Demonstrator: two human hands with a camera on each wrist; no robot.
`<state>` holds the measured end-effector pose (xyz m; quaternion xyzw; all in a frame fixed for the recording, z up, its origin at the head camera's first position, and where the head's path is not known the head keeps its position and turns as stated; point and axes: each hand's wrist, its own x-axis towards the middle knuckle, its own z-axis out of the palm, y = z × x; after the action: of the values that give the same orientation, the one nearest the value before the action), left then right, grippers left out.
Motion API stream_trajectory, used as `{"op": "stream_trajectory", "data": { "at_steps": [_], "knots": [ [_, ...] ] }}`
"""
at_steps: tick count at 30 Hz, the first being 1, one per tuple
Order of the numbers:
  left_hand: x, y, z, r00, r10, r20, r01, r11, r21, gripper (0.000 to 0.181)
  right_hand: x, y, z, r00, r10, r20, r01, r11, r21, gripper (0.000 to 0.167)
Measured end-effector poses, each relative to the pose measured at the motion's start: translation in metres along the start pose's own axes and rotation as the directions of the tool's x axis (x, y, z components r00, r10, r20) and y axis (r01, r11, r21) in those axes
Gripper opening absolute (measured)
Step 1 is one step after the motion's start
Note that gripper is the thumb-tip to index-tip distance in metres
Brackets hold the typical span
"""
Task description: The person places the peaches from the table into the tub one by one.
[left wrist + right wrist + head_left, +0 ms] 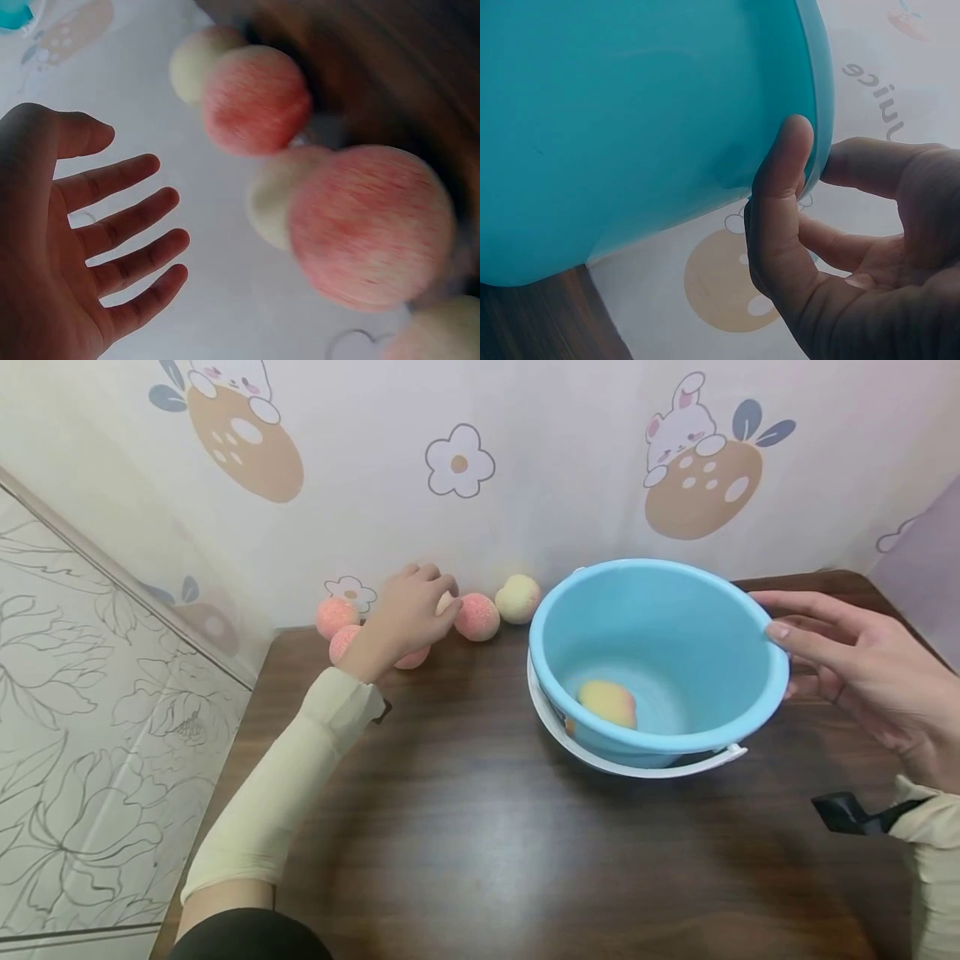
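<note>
Near the spread left fingers (135, 217) lie peaches (371, 229); right fingers (870, 161) pinch the bucket rim (823, 90).

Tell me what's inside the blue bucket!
One yellow-and-pink peach lies in the blue bucket. The near rim hides part of the bottom, so I can't see what's there.

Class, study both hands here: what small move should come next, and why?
Probably the left hand should ease onto a nearby peach, perhaps the pink peach, and close around it. In the left wrist view its fingers are spread, holding nothing, with peaches close by. Meanwhile the right hand grips the rim of the blue bucket, where one peach already lies.
</note>
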<state>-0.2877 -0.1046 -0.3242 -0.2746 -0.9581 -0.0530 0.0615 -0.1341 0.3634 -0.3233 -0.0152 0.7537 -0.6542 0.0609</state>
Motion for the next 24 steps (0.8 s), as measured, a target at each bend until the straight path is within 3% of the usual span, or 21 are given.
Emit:
{"op": "stream_trajectory", "data": {
  "at_steps": [8, 15, 24],
  "knots": [
    [-0.023, -0.023, 0.019, 0.994, -0.109, 0.025, 0.109, 0.994, -0.018, 0.042, 0.0, 0.0, 0.001, 1.0, 0.004, -0.016, -0.004, 1.0, 0.008, 0.047],
    [-0.04, -0.038, 0.04, 0.994, -0.103, -0.032, 0.102, 0.994, -0.025, 0.036, 0.0, -0.001, 0.0, 1.0, -0.014, -0.01, 0.014, 1.0, -0.004, 0.045],
    [-0.046, -0.041, 0.056, 0.987, -0.114, 0.112, 0.115, 0.993, 0.002, 0.045, 0.002, 0.001, 0.001, 1.0, -0.024, 0.011, 0.023, 0.995, 0.098, 0.046]
  ]
}}
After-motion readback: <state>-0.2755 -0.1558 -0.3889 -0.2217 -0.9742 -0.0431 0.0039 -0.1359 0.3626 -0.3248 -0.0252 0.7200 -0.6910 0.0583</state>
